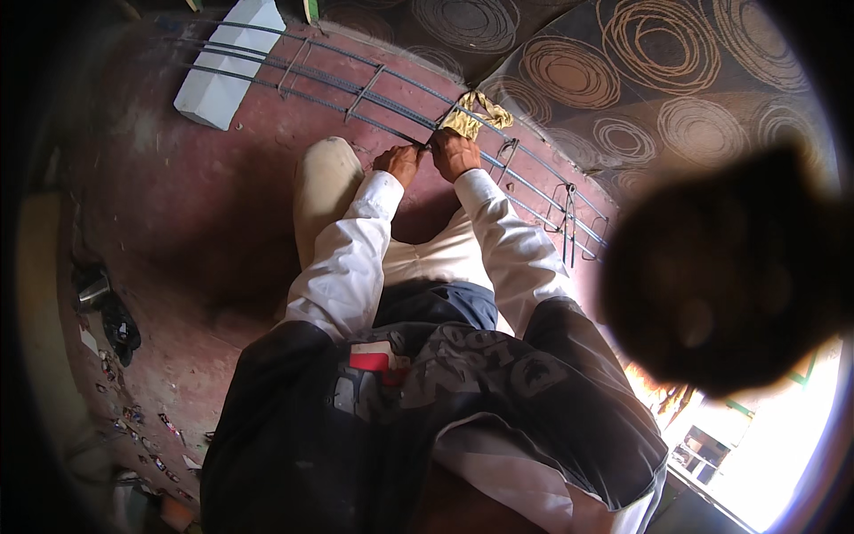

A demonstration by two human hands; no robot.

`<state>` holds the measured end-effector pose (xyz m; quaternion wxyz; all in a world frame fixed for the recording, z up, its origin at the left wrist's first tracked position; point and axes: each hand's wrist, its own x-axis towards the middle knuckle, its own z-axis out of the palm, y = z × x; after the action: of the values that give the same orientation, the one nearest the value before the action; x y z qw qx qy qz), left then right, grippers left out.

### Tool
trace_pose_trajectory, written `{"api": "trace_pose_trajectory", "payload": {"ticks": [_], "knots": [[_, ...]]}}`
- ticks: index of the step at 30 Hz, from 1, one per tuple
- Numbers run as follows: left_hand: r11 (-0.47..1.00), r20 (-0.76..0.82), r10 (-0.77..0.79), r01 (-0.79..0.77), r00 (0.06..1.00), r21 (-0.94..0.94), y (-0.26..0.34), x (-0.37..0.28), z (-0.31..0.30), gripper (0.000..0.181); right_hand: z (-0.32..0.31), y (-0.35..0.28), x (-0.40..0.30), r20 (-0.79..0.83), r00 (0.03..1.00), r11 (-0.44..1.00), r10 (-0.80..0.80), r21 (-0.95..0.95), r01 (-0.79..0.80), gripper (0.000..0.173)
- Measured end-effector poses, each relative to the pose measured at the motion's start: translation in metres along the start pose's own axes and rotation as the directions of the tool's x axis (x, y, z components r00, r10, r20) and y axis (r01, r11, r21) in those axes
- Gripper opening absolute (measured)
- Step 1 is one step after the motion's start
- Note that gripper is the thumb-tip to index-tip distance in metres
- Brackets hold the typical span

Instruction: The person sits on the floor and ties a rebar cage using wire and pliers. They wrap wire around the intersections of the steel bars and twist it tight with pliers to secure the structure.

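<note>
A long rebar cage [360,97], made of ribbed steel bars with bent stirrups, stretches across the floor in front of me. My left hand [399,165] is curled at its nearest bar. My right hand [456,157] is closed over the bars just beside it. The two hands almost meet at a stirrup, and the fingers hide what is pinched between them. A crumpled yellow cloth [475,117] lies right behind my right hand, against the far bars. On the right, more stirrups [568,207] stand bunched on the cage.
The left bars pass over a white bevelled block [230,63]. Beyond the cage rises a dark surface with a ring pattern [574,70]. A metal cup [93,294] and a dark bag [121,330] sit at left, near scattered litter [157,460]. A blurred dark object [714,280] covers the right side.
</note>
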<state>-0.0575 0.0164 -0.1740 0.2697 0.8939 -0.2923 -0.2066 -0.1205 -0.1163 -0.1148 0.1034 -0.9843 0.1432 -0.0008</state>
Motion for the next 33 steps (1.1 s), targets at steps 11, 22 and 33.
{"api": "trace_pose_trajectory", "payload": {"ticks": [11,22,33], "knots": [[0.99,-0.001,-0.12,0.12,0.993,-0.08,-0.034,0.025,0.021,0.027,0.005,-0.039,-0.013,-0.019,0.98,0.978,0.199,0.059,-0.198,0.02],[0.996,0.433,-0.031,-0.01,0.901,0.092,0.03,0.039,-0.068,0.026,0.007,-0.049,-0.03,-0.123,0.943,0.945,0.309,0.149,-0.29,0.026],[0.847,0.315,0.453,-0.293,0.834,-0.444,-0.016,0.066,-0.047,0.046,0.004,-0.047,-0.013,-0.046,0.916,0.899,0.397,0.218,-0.379,0.03]]}}
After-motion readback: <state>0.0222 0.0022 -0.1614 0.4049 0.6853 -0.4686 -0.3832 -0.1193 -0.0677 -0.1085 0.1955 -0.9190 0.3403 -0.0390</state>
